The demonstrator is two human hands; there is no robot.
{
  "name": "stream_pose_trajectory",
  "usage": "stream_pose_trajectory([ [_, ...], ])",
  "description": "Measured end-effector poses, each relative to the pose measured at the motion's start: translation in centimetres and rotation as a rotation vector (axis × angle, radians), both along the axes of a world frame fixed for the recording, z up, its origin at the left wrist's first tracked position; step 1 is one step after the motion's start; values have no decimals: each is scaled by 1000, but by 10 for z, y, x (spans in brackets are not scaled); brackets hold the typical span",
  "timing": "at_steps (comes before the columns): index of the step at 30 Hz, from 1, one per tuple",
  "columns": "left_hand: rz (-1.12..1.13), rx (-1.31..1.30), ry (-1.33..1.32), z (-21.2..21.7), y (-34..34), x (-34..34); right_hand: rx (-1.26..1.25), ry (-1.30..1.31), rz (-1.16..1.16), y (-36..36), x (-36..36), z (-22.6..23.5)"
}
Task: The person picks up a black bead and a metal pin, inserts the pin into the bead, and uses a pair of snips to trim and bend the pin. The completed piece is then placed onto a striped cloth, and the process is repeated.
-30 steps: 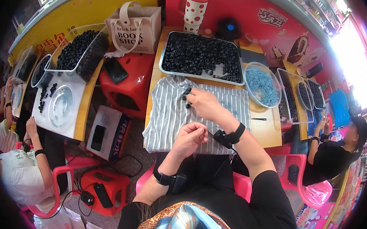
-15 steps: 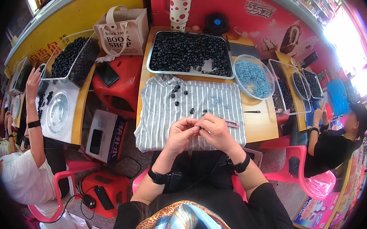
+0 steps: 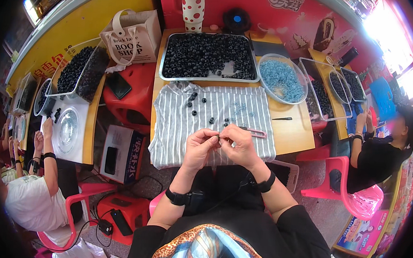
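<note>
My left hand (image 3: 200, 148) and my right hand (image 3: 237, 144) meet above the near part of a grey-and-white striped cloth (image 3: 168, 136). Fingers of both are pinched around a small dark piece (image 3: 218, 136), mostly hidden by the fingertips. Several loose black ring-shaped pieces (image 3: 194, 113) lie on the cloth beyond my hands. Small clear bluish pieces (image 3: 238, 107) are scattered to their right. Just past my right hand lies a slim tool with a pinkish handle (image 3: 258, 133).
A metal tray (image 3: 204, 80) of black pieces stands at the back, beside a round tub (image 3: 305, 90) of bluish pieces. A thin black stick (image 3: 282, 118) rests on the table. People work at side tables, left and right. A red stool (image 3: 131, 99) with a phone stands left.
My hands stay pinched together, with small finger movements. The whole view has shifted slightly. At the left table, a co-worker's raised hand has come down toward the table.
</note>
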State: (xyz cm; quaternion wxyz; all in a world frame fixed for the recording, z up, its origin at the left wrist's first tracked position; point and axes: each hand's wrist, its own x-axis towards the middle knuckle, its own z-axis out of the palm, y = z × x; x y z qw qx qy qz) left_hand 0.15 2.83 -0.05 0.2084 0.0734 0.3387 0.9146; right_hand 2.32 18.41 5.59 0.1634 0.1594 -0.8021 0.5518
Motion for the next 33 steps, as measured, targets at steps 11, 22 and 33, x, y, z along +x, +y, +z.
stream_pose_trajectory([
  [11, 97, -32, -59, -2, -1, 2, 658, 187, -93, 14, 4, -13],
  [22, 16, 67, -69, 3, -9, -2, 346, 30, -369, 76, -3, -2],
  [33, -17, 87, -62, 2, -8, -1, 641, 15, -428, 65, -8, -13],
])
